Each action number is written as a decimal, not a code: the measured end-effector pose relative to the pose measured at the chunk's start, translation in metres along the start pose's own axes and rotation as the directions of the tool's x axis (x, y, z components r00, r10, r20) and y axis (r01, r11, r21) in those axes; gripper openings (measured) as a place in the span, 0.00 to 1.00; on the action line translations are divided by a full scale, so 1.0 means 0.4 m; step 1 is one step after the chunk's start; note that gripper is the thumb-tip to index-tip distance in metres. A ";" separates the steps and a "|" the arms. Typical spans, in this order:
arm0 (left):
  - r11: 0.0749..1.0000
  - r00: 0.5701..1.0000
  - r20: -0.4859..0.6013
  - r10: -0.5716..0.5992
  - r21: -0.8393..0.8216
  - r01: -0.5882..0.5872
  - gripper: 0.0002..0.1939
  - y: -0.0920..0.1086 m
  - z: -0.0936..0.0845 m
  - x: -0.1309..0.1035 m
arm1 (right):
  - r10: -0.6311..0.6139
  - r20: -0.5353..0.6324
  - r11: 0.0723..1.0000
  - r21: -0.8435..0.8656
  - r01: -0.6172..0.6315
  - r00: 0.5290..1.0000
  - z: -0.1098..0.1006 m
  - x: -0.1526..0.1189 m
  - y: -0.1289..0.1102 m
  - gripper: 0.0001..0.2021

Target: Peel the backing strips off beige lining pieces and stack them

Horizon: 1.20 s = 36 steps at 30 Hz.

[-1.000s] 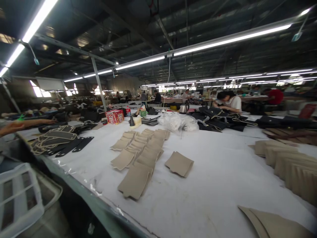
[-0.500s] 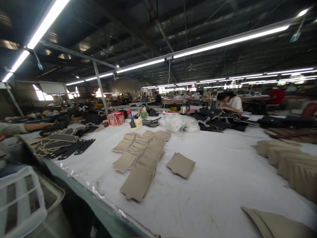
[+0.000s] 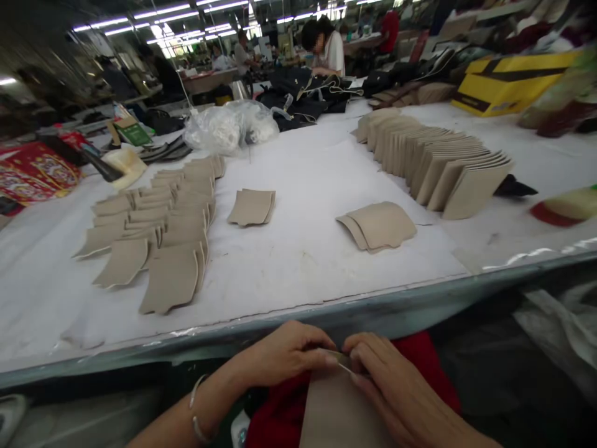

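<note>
Inspector: Panel, beige, felt-like, lies on a red lap below the table edge. Left hand and right hand both pinch its top edge, fingertips together and nearly touching each other.

Clerk: Progress?

Inspector: By my judgement, early to midway. One piece is in hand. Beyond the table edge sit many more: fanned rows to the left, a small stack in the middle, a curved stack to the right, and an upright row further right. Which are finished, I cannot tell.

Clerk: Materials?

Inspector: Pieces are flat, matte and soft-cornered, cut with one curved side. A white sheet covers the table. A crinkled clear bag lies far from the table edge.
</note>
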<state>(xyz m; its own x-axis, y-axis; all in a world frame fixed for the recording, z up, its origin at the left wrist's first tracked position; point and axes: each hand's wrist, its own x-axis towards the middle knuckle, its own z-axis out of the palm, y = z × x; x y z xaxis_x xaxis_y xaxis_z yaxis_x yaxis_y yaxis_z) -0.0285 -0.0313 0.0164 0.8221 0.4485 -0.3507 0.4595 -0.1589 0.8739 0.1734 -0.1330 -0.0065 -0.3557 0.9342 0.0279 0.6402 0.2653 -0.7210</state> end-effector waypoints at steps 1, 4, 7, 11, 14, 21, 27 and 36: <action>1.000 1.000 -0.007 -0.013 0.025 0.013 0.14 0.001 0.004 -0.005 | -0.002 0.020 1.000 0.003 0.002 1.000 0.004 0.001 0.007 0.07; 0.995 0.995 -0.069 -0.070 0.063 0.075 0.11 -0.005 0.022 -0.011 | -0.014 0.052 1.000 0.011 0.014 0.999 0.014 0.003 0.022 0.08; 0.992 0.986 -0.116 -0.119 0.022 0.123 0.10 -0.012 0.035 -0.009 | 0.006 0.046 1.000 0.012 -0.006 0.999 0.018 0.005 0.024 0.07; 0.994 0.988 -0.114 -0.108 0.013 0.110 0.10 -0.013 0.040 -0.009 | 0.024 0.042 1.000 -0.010 -0.023 0.999 0.023 0.002 0.024 0.09; 0.995 0.991 -0.102 -0.087 0.044 0.092 0.09 -0.016 0.042 -0.010 | 0.017 0.040 0.999 -0.030 -0.016 0.999 0.027 0.001 0.025 0.09; 0.999 0.995 -0.087 -0.040 0.032 0.043 0.10 -0.029 0.056 -0.014 | 0.013 0.097 1.000 -0.002 -0.013 0.995 0.032 0.005 0.023 0.10; 0.990 0.996 -0.070 0.048 0.135 -0.038 0.13 -0.029 0.071 -0.003 | 0.012 0.096 0.997 -0.082 -0.004 0.995 0.047 -0.003 0.028 0.10; 0.996 0.991 -0.126 -0.032 0.076 0.042 0.06 -0.033 0.090 0.011 | 0.125 0.113 0.987 0.088 -0.135 0.986 0.046 -0.014 0.034 0.09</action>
<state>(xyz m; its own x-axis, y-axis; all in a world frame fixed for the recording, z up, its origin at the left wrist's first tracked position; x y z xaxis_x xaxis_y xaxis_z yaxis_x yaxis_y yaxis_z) -0.0188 -0.0588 -0.0086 0.7579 0.5608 -0.3333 0.5179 -0.2065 0.8302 0.1717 -0.1392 -0.0295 -0.3475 0.9271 -0.1405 0.6199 0.1147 -0.7762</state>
